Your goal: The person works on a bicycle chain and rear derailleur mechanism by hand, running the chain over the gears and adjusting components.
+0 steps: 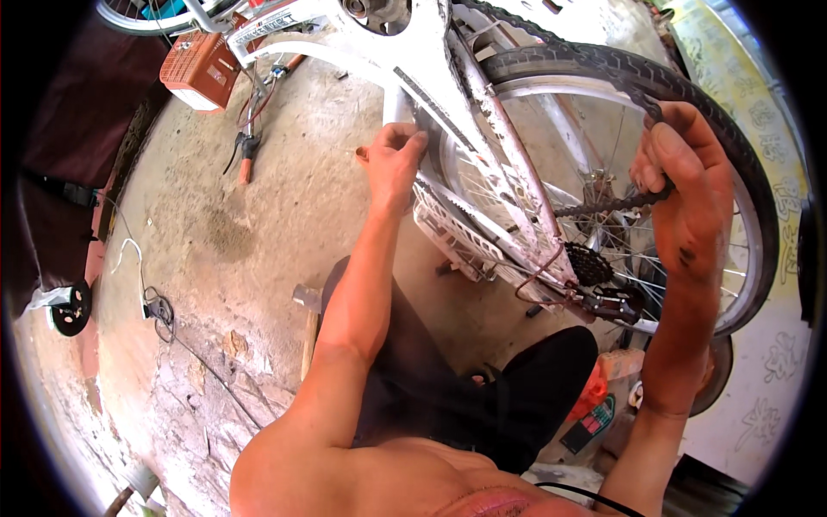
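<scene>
1. Holding the black metal-link bicycle chain (612, 206) in the right hand (689, 177), right over the silver-rimmed, knobbly black-tyred rear wheel (761, 207), with the grip curled in and thumb pressed on the links. Can't tell whether joined inside there or just bunched together.
2. Not much backup from the left hand (398, 155), tbh: fingers curled, thumb against them, near the white-painted metal bike frame (426, 52), well away from the chain. Can't tell about anything pinched inside.
3. Could lose the links out of that one-handed hold — maybe from oil, going by the dark smudge on the wrist — and drop them against the spokes.
4. Could get a twist or kink from pulling off-line towards the dark toothed rear sprockets (592, 263).
5. Could strain the dark metal rear derailleur (616, 303) by yanking hard.
6. Could nip fingertips, too, with any turn of the wheel.
</scene>
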{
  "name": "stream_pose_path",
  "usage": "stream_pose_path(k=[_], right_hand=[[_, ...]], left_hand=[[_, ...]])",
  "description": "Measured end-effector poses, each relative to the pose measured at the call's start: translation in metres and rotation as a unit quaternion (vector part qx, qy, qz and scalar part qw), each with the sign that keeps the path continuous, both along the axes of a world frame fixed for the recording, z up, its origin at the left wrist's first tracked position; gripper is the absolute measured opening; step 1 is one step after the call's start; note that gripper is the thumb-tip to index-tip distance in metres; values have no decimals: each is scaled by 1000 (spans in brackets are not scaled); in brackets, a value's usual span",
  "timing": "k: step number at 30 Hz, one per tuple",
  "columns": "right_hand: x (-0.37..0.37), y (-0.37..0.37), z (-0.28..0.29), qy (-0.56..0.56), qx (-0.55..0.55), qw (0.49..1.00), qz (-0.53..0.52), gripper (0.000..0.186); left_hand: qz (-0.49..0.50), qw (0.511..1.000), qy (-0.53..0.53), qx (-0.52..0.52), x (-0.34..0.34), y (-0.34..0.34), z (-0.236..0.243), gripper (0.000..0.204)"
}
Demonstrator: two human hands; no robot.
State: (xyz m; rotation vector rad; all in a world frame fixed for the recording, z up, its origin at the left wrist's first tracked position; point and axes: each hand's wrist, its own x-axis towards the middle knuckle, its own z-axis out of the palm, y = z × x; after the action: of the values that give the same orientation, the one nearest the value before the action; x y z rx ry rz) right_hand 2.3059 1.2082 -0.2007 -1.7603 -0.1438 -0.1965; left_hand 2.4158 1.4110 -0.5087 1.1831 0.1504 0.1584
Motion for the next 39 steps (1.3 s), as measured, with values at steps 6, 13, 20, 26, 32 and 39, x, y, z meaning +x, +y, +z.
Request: stream_pose_path(k=[6,13,20,26,32,39], right_hand=[[-5,0,-19,63,22,998,-11,25],[11,-19,-39,60,-10,998,7,22],[9,-21,-48,30,-179,983,20,23],[9,-26,-63,18,-211,977,19,26],[15,-22,-78,31,-209,976,57,20],[25,-15,-80,22,-304,949,86,21]], left_hand=[[-80,996,-12,42,-13,-2,10,12],[32,996,-27,-76,3,-1,-4,10],[36,990,18,-133,13,-8,-11,11],[-15,997,-28,-76,-3,-12,-10,10],[-13,999,-40,-33,0,-17,-17,12],[-18,998,-52,16,-3,-15,-22,18]])
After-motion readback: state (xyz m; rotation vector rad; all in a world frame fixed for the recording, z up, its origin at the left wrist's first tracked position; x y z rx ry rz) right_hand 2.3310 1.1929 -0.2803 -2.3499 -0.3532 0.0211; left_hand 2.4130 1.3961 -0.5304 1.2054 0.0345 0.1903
